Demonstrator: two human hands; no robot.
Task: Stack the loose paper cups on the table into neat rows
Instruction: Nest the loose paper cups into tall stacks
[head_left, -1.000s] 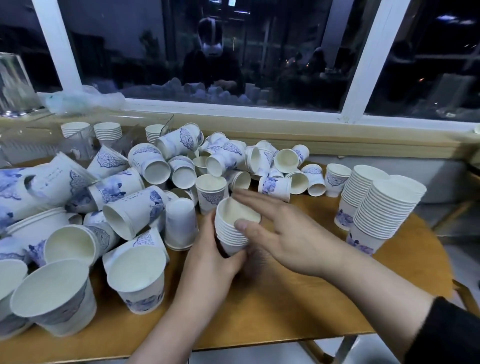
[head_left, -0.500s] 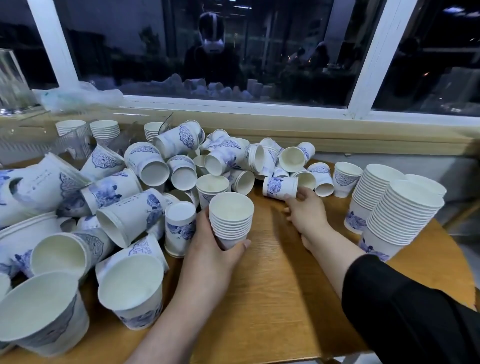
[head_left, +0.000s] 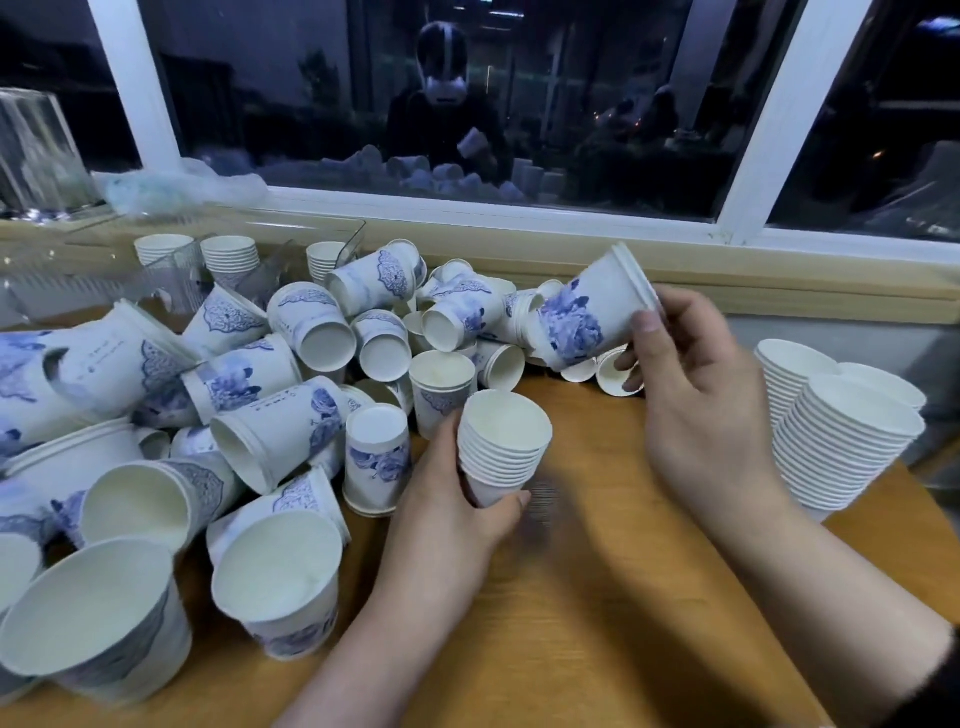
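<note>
1. Dark window panes (head_left: 545, 104) with white frames filled the top of the frame, and a dim reflection of a person and of cups showed in the glass at upper centre.
2. Below the glass ran a pale wooden sill (head_left: 675, 265), with crumpled clear plastic (head_left: 176, 187) lying at its upper-left end and a clear container (head_left: 36, 150) standing at the far left edge.
3. A wooden table (head_left: 597, 597) with a visible grain took up the lower half of the frame.
4. Loose paper cups (head_left: 270, 431), white with blue floral print, lay heaped across the left and centre of the table, some upright, many on their sides.
5. Short stacks (head_left: 228, 254) stood upright at the back left, near the sill.
6. Two tall finished stacks (head_left: 841, 447) leaned side by side at the right edge of the table.
7. At centre, the left hand (head_left: 447, 514) gripped a small nested stack (head_left: 501, 447) around its base, mouth up and slightly tilted.
8. The right hand (head_left: 696, 410) held a single cup (head_left: 592, 312) in the air above the back of the pile, tilted with its rim toward the upper right, thumb and fingers pinching it near the rim.
9. That cup was up and to the right of the nested stack, not touching it.
10. A dark sleeve (head_left: 930, 675) showed at the lower right corner.
</note>
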